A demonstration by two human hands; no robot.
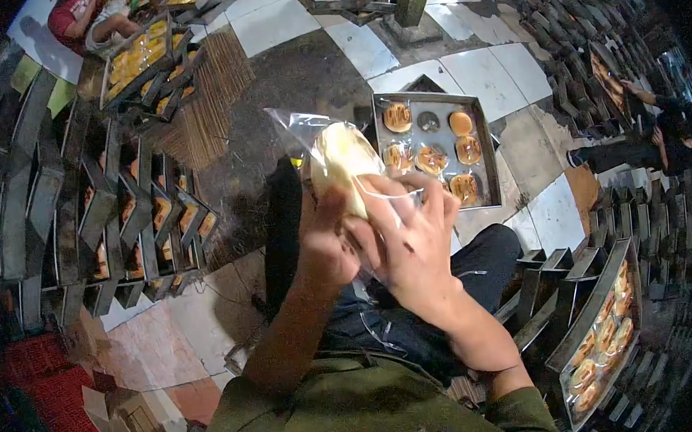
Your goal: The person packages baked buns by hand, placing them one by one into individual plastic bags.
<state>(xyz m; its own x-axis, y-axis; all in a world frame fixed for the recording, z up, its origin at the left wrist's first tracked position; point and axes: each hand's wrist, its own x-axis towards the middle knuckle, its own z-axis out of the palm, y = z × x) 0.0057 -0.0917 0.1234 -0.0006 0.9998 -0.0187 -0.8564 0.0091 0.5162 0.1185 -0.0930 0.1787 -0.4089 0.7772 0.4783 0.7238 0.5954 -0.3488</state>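
Both hands are closed around a pale bun [345,155] in a clear plastic bag [294,121], held up before my chest. My left hand [328,246] grips the lower left side, its fingers partly hidden and a little blurred. My right hand [413,247] is wrapped over the right side, with folds of plastic between its fingers. The bag's loose corner points up and left. Just beyond my right hand, a dark metal tray [490,152] lies on the floor. It bears several round browned buns [461,123], some apparently in clear wrapping.
At my right, a tilted tray [586,320] carries several bagged buns [607,332]. Stacked trays [118,209] stand at left. Red crates [46,386] and a cardboard box [134,415] are lower left. One person [665,134] stands at right; another [75,22] sits upper left.
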